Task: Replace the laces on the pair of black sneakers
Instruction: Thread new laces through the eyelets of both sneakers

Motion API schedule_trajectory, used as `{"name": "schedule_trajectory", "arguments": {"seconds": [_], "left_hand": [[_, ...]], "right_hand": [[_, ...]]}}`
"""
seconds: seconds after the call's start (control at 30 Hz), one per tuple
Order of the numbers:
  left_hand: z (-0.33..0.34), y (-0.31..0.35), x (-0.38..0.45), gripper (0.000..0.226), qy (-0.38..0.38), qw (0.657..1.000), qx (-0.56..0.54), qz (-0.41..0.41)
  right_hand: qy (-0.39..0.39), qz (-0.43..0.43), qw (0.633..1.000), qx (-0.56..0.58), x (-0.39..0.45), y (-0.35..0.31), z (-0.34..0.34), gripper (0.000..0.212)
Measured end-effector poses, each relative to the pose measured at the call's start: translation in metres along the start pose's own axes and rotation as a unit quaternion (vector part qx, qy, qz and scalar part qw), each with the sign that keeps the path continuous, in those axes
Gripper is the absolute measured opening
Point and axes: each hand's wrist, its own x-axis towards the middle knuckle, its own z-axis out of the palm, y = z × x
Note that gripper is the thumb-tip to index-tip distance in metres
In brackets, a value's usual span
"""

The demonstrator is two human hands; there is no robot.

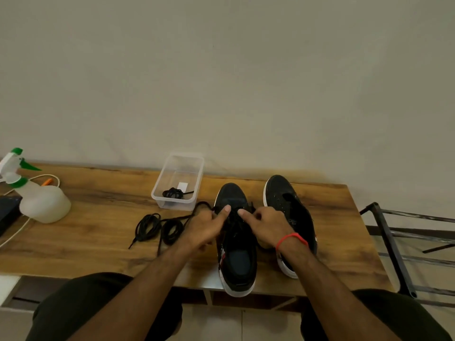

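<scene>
Sneakers (236, 242) stood toes-away at the table's (98, 230) near edge, both hands (left (206, 227), right (266, 227)) pinching the nearer shoe's lace (234, 220), presumably for eyelet access; spare laces (157, 227) lay alongside.

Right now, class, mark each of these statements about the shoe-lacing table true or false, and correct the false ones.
1. Both hands, left and right, work at the nearer black sneaker with the white sole. True.
2. The clear plastic rectangular box holds a coiled black lace. True.
3. The white spray bottle with the green trigger stands between the two sneakers. False: it stands at the table's left end.
4. The second black sneaker lies inside the box. False: it sits on the brown wooden table, right of the first.
5. Loose black laces lie on the table left of the hands. True.
</scene>
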Motion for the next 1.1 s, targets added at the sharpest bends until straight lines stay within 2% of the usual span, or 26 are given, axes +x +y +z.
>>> {"name": "schedule_trajectory", "arguments": {"seconds": [0.13, 0.2, 0.23, 0.3, 0.37, 0.43, 0.5, 0.6, 0.67, 0.73, 0.77, 0.83, 0.87, 0.93, 1.03, 1.1], "left_hand": [[0.009, 0.004, 0.010, 0.030, 0.004, 0.987, -0.164, -0.001], [0.009, 0.007, 0.011, 0.025, 0.038, 0.969, -0.241, 0.044], [0.007, 0.009, 0.010, 0.023, 0.066, 0.960, -0.258, 0.092], [0.002, 0.015, 0.007, 0.020, 0.102, 0.939, -0.251, 0.212], [-0.003, 0.020, 0.006, 0.020, 0.081, 0.915, -0.238, 0.315], [-0.007, 0.022, 0.006, 0.022, 0.020, 0.908, -0.204, 0.366], [-0.007, 0.020, 0.008, 0.025, -0.016, 0.912, -0.134, 0.387], [-0.013, 0.018, 0.008, 0.047, 0.043, 0.931, -0.017, 0.361], [-0.022, 0.020, 0.007, 0.043, 0.067, 0.945, 0.019, 0.319], [-0.036, 0.019, 0.008, 0.029, 0.008, 0.967, 0.038, 0.251], [-0.044, 0.017, 0.008, 0.025, -0.057, 0.978, 0.044, 0.198], [-0.054, 0.011, 0.006, 0.019, -0.192, 0.972, 0.057, 0.119], [-0.055, 0.009, 0.007, 0.017, -0.226, 0.963, 0.085, 0.119], [-0.050, 0.008, 0.006, 0.019, -0.241, 0.953, 0.131, 0.130], [-0.041, 0.012, 0.004, 0.025, -0.267, 0.957, 0.096, 0.061], [-0.035, 0.012, 0.005, 0.026, -0.210, 0.973, 0.075, 0.066]], "right_hand": [[0.050, -0.018, 0.996, 0.073, 0.009, 0.003, 0.019, 0.028], [0.064, -0.021, 0.985, 0.157, 0.014, 0.003, 0.024, 0.015], [0.070, -0.031, 0.977, 0.199, 0.016, 0.003, 0.025, 0.011], [0.048, -0.090, 0.971, 0.215, 0.016, -0.002, 0.020, 0.020], [-0.030, -0.171, 0.971, 0.165, 0.012, -0.009, 0.017, 0.028], [-0.068, -0.230, 0.965, 0.108, 0.006, -0.013, 0.015, 0.023], [-0.043, -0.229, 0.968, 0.096, 0.006, -0.015, 0.013, 0.019], [-0.020, -0.140, 0.976, 0.167, 0.008, -0.015, 0.006, 0.040], [0.008, -0.100, 0.978, 0.184, 0.012, -0.013, 0.003, 0.043], [0.035, -0.082, 0.975, 0.201, 0.015, -0.009, 0.006, 0.034], [0.045, -0.074, 0.972, 0.220, 0.016, -0.008, 0.007, 0.027], [0.055, -0.061, 0.966, 0.246, 0.019, -0.005, 0.008, 0.018], [0.051, -0.060, 0.965, 0.252, 0.020, -0.005, 0.008, 0.016], [0.032, -0.068, 0.965, 0.253, 0.021, -0.006, 0.006, 0.012], [0.013, -0.080, 0.965, 0.248, 0.021, -0.007, 0.005, 0.010], [-0.002, -0.086, 0.965, 0.249, 0.020, -0.006, 0.005, 0.010]]}}
